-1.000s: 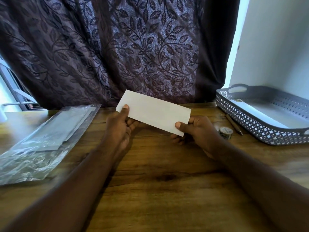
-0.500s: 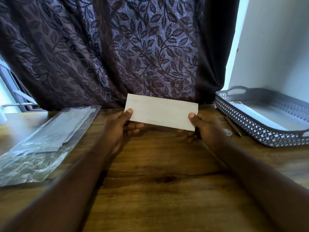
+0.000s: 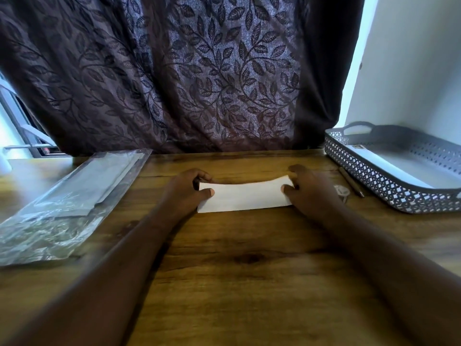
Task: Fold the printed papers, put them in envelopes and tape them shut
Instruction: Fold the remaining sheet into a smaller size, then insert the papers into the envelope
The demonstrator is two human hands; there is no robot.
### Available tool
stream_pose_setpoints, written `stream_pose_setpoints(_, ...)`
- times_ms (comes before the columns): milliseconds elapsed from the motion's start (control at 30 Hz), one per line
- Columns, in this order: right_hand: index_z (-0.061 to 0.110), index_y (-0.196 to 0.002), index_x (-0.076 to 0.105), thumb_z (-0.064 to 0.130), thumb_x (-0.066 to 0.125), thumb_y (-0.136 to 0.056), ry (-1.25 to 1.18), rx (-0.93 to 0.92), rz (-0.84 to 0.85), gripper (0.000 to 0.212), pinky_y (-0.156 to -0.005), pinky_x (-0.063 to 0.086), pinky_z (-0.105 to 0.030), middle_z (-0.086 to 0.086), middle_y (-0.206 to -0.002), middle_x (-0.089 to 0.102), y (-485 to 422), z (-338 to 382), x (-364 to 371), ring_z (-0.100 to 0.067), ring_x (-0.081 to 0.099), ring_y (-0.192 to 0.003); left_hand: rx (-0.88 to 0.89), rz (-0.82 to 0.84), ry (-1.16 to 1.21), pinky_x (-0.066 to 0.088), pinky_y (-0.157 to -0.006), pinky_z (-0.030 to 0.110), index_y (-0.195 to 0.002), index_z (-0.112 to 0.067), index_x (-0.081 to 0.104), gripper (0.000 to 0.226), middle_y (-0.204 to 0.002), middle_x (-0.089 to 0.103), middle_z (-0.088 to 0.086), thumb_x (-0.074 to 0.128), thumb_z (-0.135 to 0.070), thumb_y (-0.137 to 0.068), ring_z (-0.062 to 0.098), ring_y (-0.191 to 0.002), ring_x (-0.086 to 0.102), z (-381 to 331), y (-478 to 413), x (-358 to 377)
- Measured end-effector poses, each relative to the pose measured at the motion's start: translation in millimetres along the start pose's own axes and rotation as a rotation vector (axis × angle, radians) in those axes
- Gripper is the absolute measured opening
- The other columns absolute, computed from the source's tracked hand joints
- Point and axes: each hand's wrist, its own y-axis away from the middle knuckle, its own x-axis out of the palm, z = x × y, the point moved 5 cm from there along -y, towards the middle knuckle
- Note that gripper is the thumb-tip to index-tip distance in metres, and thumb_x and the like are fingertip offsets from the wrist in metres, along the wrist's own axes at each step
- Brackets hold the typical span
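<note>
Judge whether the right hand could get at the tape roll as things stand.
Probably yes: the tape roll lies right beside the right hand, nothing between them, though its fingers now pinch the white paper.

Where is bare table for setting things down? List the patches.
Free: the near table between the arms; the strip between paper and curtain. Crowded: plastic pack at left; tape, pen and tray at right.

envelope (image 3: 245,197) mid-table (image 3: 237,270) — basket (image 3: 374,176) right
</note>
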Motion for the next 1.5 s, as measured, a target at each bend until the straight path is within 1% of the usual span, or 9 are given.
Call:
stream_pose_setpoints(133,0.011,-0.107,0.058,0.032,0.061,-0.093,0.161,-0.03,0.043,0.025,-0.072,0.047,-0.036,-0.014,-0.114,0.055,1.4,4.4,11.5,-0.032,0.059,-0.093,0.034,-0.068,-0.098,0.048,-0.076,0.027,-0.112,-0.024,0.066,0.034,-0.104,0.063,-0.007,0.076,-0.039,-0.083,0.011,-0.094,0.059,-2.3,0.6,-0.4)
stream_pose_setpoints(300,0.009,-0.135,0.052,0.011,0.053,-0.097,0.103,-0.072,-0.068,0.038,-0.078,0.055,-0.044,-0.02,-0.129,0.046,3.8,7.7,3.8,-0.038,0.061,-0.095,0.088,-0.145,-0.21,0.051,-0.084,0.034,-0.11,-0.017,0.069,0.031,-0.106,0.066,0.005,0.075,-0.031,-0.083,0.021,-0.097,0.061,-6.7,2.1,-3.1)
stream_pose_setpoints(433,0.017,-0.131,0.056,0.024,0.051,-0.1,0.099,-0.117,-0.098,0.033,-0.072,0.05,-0.037,-0.013,-0.131,0.049,9.3,16.1,0.5,-0.036,0.063,-0.096,0.183,-0.139,-0.333,0.043,-0.086,0.031,-0.109,-0.018,0.068,0.026,-0.106,0.064,0.006,0.071,-0.029,-0.085,0.024,-0.101,0.057,-14.0,15.3,-3.3)
stream_pose_setpoints(667,0.02,-0.13,0.055,0.035,0.048,-0.1,0.167,-0.257,-0.126,0.034,-0.069,0.05,-0.035,-0.006,-0.129,0.05,43.2,67.4,7.0,-0.03,0.064,-0.098,0.342,-0.063,-0.401,0.05,-0.088,0.041,-0.109,-0.016,0.068,0.023,-0.108,0.064,0.006,0.062,-0.025,-0.089,0.023,-0.101,0.056,-18.4,56.6,-19.5)
stream_pose_setpoints(967,0.018,-0.132,0.055,0.028,0.052,-0.099,-0.028,-0.441,-0.044,0.035,-0.092,0.051,-0.038,-0.006,-0.132,0.053,77.3,200.0,48.6,-0.024,0.057,-0.113,0.346,-0.15,-0.56,0.048,-0.089,0.039,-0.108,-0.027,0.066,0.028,-0.111,0.06,-0.005,0.052,-0.044,-0.091,0.019,-0.106,0.055,13.0,138.5,-116.7)
stream_pose_setpoints(1133,0.013,-0.127,0.06,0.022,0.052,-0.099,-0.156,-0.567,-0.014,0.03,-0.098,0.04,-0.035,-0.006,-0.13,0.057,102.3,287.6,70.7,-0.025,0.056,-0.118,0.121,-0.42,-0.719,0.05,-0.071,0.041,-0.089,-0.02,0.071,0.029,-0.098,0.062,0.003,0.047,-0.036,-0.088,0.029,-0.093,0.059,61.6,171.6,-201.7)
stream_pose_setpoints(1267,0.008,-0.114,0.068,0.005,0.063,-0.086,-0.227,-0.766,-0.082,0.029,-0.089,0.051,-0.033,-0.008,-0.116,0.066,127.5,350.6,82.4,-0.025,0.064,-0.105,-0.234,-0.383,-0.827,0.045,-0.085,0.043,-0.092,-0.023,0.075,0.026,-0.114,0.055,0.001,0.059,-0.043,-0.086,0.026,-0.11,0.05,107.3,190.9,-234.1)
stream_pose_setpoints(1400,0.012,-0.115,0.068,0.005,0.058,-0.09,-0.325,-0.833,0.1,0.028,-0.094,0.045,-0.028,-0.005,-0.118,0.065,142.8,395.7,103.8,-0.017,0.058,-0.11,-0.405,-0.4,-0.705,0.043,-0.093,0.044,-0.101,-0.03,0.075,0.029,-0.13,0.051,0.002,0.062,-0.049,-0.082,0.026,-0.12,0.044,121.2,194.1,-239.8)
stream_pose_setpoints(1500,0.014,-0.1,0.07,0.009,0.055,-0.088,-0.298,-0.756,0.286,0.019,-0.087,0.051,-0.039,-0.008,-0.106,0.069,139.9,418.0,129.1,-0.027,0.063,-0.104,-0.47,-0.392,-0.617,0.041,-0.099,0.045,-0.105,-0.034,0.075,0.03,-0.138,0.048,0.002,0.06,-0.05,-0.084,0.026,-0.126,0.041,124.5,194.8,-242.2)
